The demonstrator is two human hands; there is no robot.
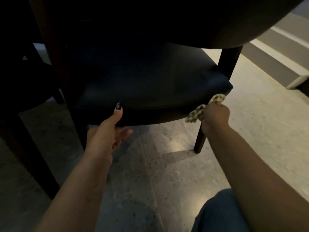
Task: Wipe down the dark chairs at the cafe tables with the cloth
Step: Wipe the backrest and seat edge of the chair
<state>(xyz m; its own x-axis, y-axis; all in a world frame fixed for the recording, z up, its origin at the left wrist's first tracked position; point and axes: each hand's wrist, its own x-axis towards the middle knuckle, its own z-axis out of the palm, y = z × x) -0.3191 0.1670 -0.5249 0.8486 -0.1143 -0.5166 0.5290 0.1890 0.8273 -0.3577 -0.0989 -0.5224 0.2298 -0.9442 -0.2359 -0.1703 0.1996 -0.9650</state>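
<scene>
A dark chair (pixel 150 84) with a padded seat and curved backrest fills the upper middle of the head view, seen from low down. My left hand (pixel 107 133) holds the seat's front edge, thumb on top and fingers underneath. My right hand (pixel 215 116) grips a crumpled green-and-white patterned cloth (pixel 197 113) and presses it against the seat's right front corner, just above the chair's front right leg (pixel 199 141).
Another dark chair or table frame (pixel 25 91) stands close on the left, in deep shadow. Pale speckled stone floor (pixel 167 164) lies below. Low steps (pixel 275 61) rise at the right. My knee in blue jeans (pixel 220 213) shows at the bottom right.
</scene>
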